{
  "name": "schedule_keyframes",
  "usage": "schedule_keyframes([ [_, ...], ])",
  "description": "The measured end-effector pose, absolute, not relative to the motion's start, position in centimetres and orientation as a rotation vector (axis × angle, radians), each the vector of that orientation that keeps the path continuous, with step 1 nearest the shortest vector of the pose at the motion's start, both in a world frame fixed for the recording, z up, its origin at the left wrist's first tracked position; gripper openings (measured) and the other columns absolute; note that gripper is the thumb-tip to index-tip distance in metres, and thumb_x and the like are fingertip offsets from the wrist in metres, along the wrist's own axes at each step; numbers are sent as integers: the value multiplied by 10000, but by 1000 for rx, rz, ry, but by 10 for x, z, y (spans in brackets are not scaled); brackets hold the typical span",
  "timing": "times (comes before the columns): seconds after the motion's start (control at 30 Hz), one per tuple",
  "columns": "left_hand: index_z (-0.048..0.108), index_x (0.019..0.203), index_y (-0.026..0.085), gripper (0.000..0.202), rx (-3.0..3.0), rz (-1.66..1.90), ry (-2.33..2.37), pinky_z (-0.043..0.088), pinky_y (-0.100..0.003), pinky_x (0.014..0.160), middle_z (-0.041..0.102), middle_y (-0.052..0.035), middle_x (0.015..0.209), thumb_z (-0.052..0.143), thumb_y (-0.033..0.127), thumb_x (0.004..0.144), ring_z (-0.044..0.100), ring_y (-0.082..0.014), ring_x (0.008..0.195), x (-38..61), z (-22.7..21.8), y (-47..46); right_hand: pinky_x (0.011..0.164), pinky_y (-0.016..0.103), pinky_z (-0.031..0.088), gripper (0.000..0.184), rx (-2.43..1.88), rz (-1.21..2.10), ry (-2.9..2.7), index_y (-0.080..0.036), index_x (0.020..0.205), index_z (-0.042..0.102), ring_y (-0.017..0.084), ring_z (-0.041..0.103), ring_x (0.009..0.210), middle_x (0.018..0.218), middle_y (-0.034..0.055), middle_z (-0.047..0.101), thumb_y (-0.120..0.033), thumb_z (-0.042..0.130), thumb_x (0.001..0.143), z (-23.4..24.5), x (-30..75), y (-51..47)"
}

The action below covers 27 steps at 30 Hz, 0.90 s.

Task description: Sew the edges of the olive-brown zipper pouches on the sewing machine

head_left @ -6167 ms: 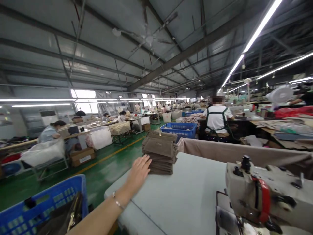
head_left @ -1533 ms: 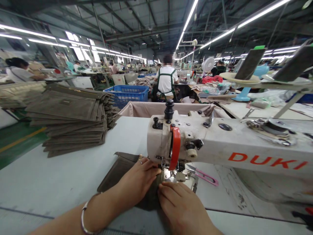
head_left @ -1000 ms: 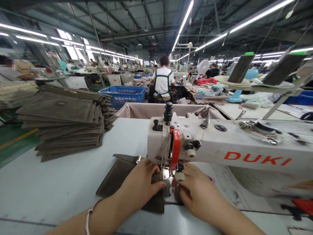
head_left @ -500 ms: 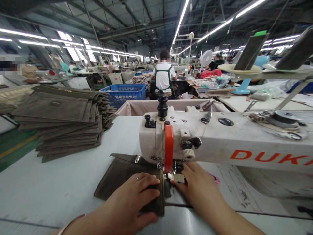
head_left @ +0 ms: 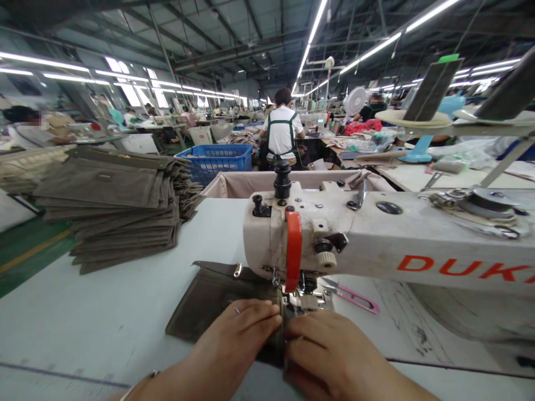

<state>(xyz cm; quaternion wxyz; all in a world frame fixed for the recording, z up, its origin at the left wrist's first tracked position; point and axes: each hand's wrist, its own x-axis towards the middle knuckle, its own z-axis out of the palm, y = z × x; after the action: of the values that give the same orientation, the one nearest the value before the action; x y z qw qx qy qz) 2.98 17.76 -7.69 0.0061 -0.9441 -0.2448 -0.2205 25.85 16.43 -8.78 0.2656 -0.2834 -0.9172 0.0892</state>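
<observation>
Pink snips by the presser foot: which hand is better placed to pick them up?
Right, probably. The right hand lies nearer the pink snips, on their side of the sewing machine head; the left hand lies flat on the brown fabric piece, on the other side.

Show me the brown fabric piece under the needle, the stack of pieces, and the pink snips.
brown fabric piece (head_left: 209,301): head view, its bare left part.
stack of pieces (head_left: 104,186): head view, top piece's face.
pink snips (head_left: 351,296): head view, the pink handle.

Workers are sitting at rows of tables in a garment factory hall, with a sewing machine (head_left: 376,245) and stacked fabric pieces (head_left: 121,206) showing it.
</observation>
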Motion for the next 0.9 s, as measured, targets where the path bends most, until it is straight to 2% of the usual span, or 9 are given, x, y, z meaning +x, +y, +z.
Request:
schedule_keyframes([
  [0.13,518,1283,128,435,-2985,-584,-764,488,-372,1019,640,-94,1250,420,7,877,561,-214,1199,29,-81,181,700,299,484,58,-711,199,-2486,-210,868,632,172,622,815,889,3,668,-266,616,870,-95,256,165],
  [0.23,522,1265,124,380,-3031,-503,-754,468,-362,1039,643,-79,1243,463,22,903,551,-204,1206,30,-81,185,711,302,507,83,-738,201,-2470,-198,826,640,175,629,802,841,14,670,-248,596,874,-97,253,165],
  [0.37,504,1285,141,364,-3072,-423,-750,439,-374,1070,621,-68,1284,521,67,929,523,-203,1246,31,-79,193,758,326,528,88,-814,232,-2446,-194,914,667,197,638,862,908,32,683,-201,611,846,-93,251,165],
  [0.57,488,1294,153,425,-3075,-474,-761,448,-387,1061,624,-81,1256,551,36,891,538,-212,1233,30,-81,207,758,384,531,152,-916,204,-2429,-202,984,678,239,635,874,919,40,695,-200,610,849,-87,251,164],
  [0.8,525,1231,125,278,-3142,-523,-644,458,-375,1021,629,-103,1204,402,74,987,573,-214,1120,23,-74,200,818,384,514,168,-949,265,-2417,-213,1012,677,229,618,919,948,37,696,-183,581,878,-85,251,164],
  [0.9,551,1188,124,254,-3145,-598,-600,473,-369,991,644,-103,1160,376,93,1007,583,-208,1080,23,-71,198,840,382,509,133,-971,299,-2423,-200,952,680,222,611,922,929,41,691,-166,568,890,-80,249,163],
])
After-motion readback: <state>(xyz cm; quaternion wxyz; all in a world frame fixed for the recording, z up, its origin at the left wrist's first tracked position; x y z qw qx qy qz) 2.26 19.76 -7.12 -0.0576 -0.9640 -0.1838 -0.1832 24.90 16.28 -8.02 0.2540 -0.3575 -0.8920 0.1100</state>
